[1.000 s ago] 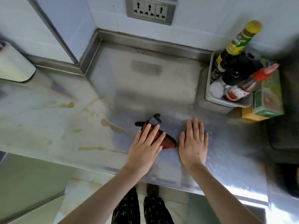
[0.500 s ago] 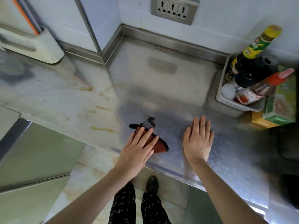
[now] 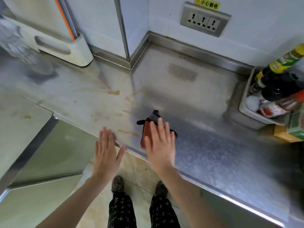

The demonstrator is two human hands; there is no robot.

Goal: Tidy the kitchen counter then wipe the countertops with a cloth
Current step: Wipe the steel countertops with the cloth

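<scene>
A red-brown cloth (image 3: 145, 135) with black and grey parts lies on the steel countertop (image 3: 205, 129) near its front edge. My right hand (image 3: 160, 145) lies flat on the cloth with straight fingers and covers most of it. To its left, my left hand (image 3: 107, 152) is open with straight fingers spread, over the counter's front edge and apart from the cloth. Brownish spill stains (image 3: 128, 132) streak the counter just left of the cloth, and more stains (image 3: 113, 92) lie farther back.
A white basket (image 3: 256, 116) of sauce bottles stands at the right, with a green and yellow box (image 3: 286, 135) beside it. A white holder (image 3: 65, 48) and a blurred clear container (image 3: 19, 51) sit at the back left. A wall socket (image 3: 204, 22) is above the counter.
My left hand left the cloth and moved off to the left. My right hand moved from the bare counter onto the cloth. The view swung left.
</scene>
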